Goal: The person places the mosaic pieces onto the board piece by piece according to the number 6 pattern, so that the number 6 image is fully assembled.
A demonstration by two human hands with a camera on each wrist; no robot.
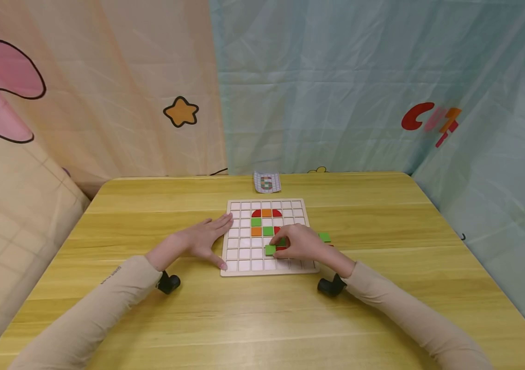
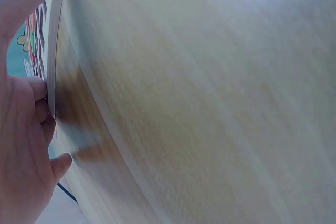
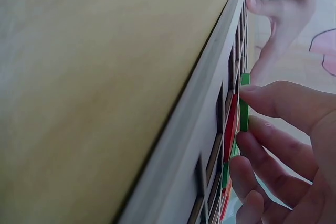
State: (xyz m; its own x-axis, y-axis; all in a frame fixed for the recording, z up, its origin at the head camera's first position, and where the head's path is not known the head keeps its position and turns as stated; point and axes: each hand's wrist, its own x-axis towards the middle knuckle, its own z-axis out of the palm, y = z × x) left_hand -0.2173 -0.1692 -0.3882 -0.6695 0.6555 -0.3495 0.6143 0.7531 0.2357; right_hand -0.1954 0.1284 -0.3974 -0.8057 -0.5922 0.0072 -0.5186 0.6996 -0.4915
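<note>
A white grid board (image 1: 243,265) with a light wooden frame lies on the table. Red, orange and green tiles fill some of its squares, among them an orange tile (image 1: 256,232) and a green tile (image 1: 268,231). Between thumb and fingers my right hand (image 1: 300,242) pinches a green square tile (image 1: 270,250), held just above the lower middle of the board. The right wrist view shows this green tile (image 3: 244,102) on edge. Spread along the board's left edge, my left hand (image 1: 204,240) touches the frame with its fingertips and thumb. Part of the pattern is hidden behind my right hand.
Behind the board lies a small printed card (image 1: 267,183) with a coloured grid pattern. A loose green tile (image 1: 324,237) sits right of the board, with a bit of red near my right wrist. Patterned curtains (image 1: 336,92) hang along the table's far edge.
</note>
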